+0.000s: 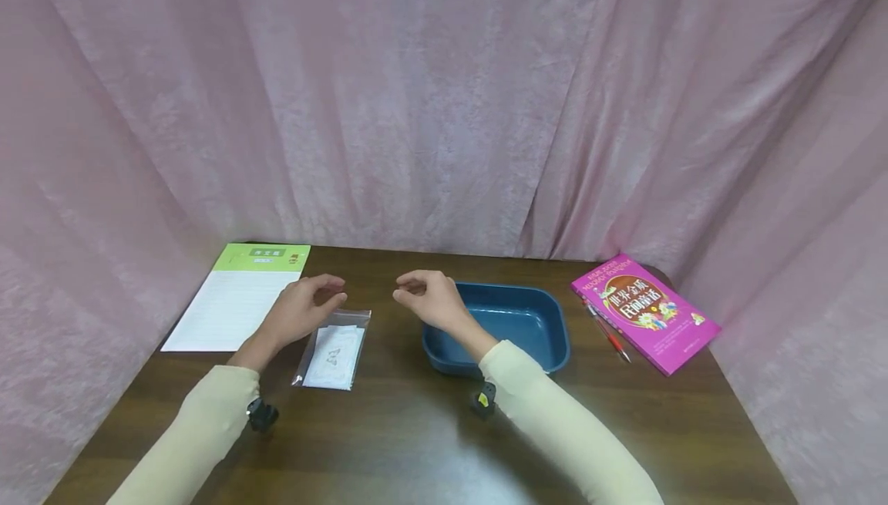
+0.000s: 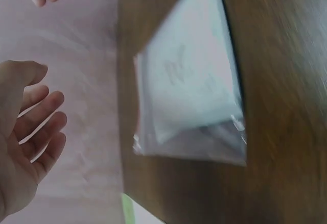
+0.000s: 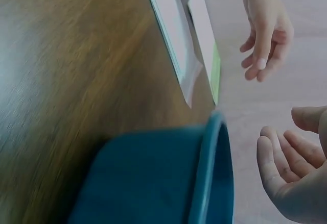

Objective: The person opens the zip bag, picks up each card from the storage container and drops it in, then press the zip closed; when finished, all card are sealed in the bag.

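Observation:
My left hand point(image 1: 302, 308) hovers above the far end of a clear zip bag point(image 1: 331, 351), its fingers loosely bent and holding nothing. Inside the bag lie white papers point(image 2: 190, 66) with a small printed drawing on top. Over the left side of a blue plastic basin point(image 1: 516, 311) hangs my right hand point(image 1: 432, 298), also loosely bent around nothing. In the right wrist view the basin's rim point(image 3: 207, 168) stands close by that hand. The two hands face each other with a gap between them.
A lined writing pad point(image 1: 232, 304) with a green top band lies at the left. To the right of the basin are a red pen point(image 1: 610, 335) and a pink book point(image 1: 645, 312). Pink curtains point(image 1: 416, 104) close off the back and sides of the brown table point(image 1: 388, 443).

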`<state>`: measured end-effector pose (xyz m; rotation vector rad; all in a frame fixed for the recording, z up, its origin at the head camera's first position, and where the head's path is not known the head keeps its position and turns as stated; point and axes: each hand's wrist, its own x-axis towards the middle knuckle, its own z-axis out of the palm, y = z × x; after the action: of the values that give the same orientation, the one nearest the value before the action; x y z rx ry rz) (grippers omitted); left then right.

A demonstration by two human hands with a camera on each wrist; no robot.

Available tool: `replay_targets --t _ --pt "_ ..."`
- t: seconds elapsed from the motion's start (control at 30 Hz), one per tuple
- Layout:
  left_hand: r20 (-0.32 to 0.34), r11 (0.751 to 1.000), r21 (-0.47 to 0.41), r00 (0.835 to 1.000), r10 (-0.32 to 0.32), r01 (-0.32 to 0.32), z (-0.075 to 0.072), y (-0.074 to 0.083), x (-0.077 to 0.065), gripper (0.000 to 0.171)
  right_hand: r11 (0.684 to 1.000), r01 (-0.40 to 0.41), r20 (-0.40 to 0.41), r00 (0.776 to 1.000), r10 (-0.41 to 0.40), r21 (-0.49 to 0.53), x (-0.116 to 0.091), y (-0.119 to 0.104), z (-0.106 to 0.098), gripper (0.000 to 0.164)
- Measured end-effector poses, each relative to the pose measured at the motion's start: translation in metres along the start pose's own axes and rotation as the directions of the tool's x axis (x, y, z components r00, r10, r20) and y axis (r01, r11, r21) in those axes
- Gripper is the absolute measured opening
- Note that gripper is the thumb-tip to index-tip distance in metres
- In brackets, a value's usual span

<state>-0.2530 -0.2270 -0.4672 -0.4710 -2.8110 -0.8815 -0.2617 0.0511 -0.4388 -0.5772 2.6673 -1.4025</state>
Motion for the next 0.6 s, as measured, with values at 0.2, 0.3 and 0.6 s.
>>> replay_targets --t 0.2,0.3,0.6 --pt "-0.064 0.999 0.009 0.997 0.04 -0.039 -0.001 0.022 0.001 0.039 1.0 -0.005 -0.048 0.999 0.005 0.007 -0.012 0.009 -0.022 0.028" --pt "-0.076 0.999 0.017 0.996 0.052 -0.051 -0.001 0.035 0.001 0.041 1.0 -0.027 -0.076 0.997 0.027 0.006 -0.02 0.012 -0.033 0.027" --pt "-0.087 0.993 0.076 0.991 0.099 -0.092 0.002 0.07 -0.006 0.048 0.999 -0.009 -0.15 0.989 0.003 -0.035 -0.046 0.029 -0.063 0.03"
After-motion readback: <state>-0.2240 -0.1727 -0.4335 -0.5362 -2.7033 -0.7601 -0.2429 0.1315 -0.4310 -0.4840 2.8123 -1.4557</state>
